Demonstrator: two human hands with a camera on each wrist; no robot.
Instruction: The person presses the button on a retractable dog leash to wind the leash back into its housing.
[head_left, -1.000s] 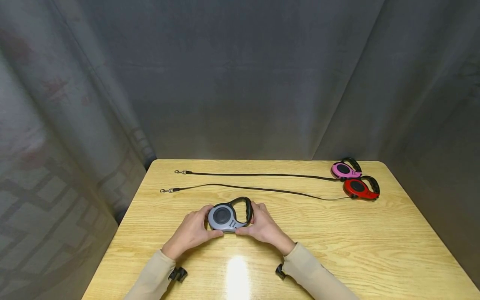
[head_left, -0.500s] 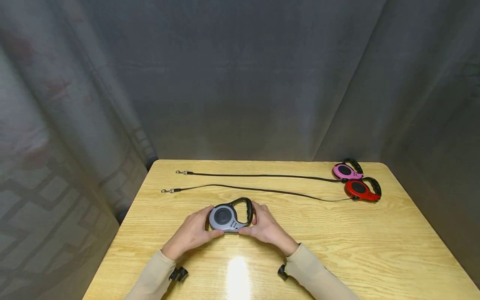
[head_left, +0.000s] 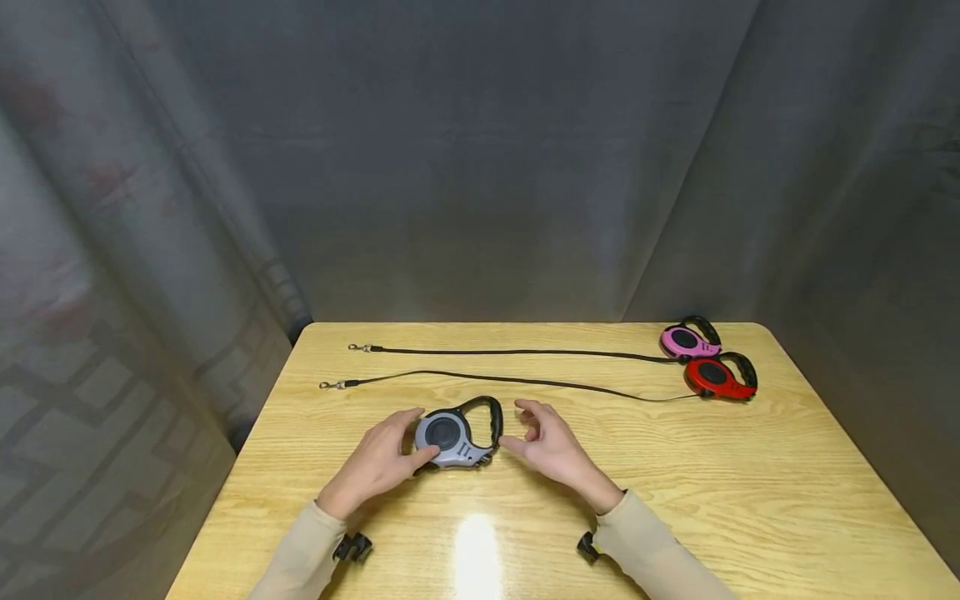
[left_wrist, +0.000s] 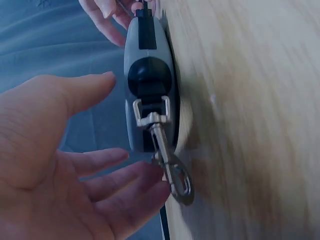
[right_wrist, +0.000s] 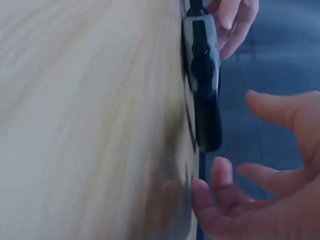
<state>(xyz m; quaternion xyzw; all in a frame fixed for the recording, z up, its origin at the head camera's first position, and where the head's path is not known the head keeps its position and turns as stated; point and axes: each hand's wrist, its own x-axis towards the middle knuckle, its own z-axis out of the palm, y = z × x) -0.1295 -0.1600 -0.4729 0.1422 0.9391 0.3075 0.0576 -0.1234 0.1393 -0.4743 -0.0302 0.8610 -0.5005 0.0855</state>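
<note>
The right hand (head_left: 553,450) is easing off the looped black handle (head_left: 497,421), holding nothing; the left hand (head_left: 378,457) is loosening too, standing wide around the casing's clip end. The grey-and-black plastic retractable leash (head_left: 453,442) is now resting on the pale wooden table (head_left: 712,500) between them, apparently being released.

Wood-grain table (head_left: 712,492) across lower half of frame. On it: grey leash (head_left: 453,453) lower centre; pink leash (head_left: 684,339) and red leash (head_left: 712,378) close together, right side, black cords (head_left: 525,382) run left to metal clips (head_left: 332,385).
</note>
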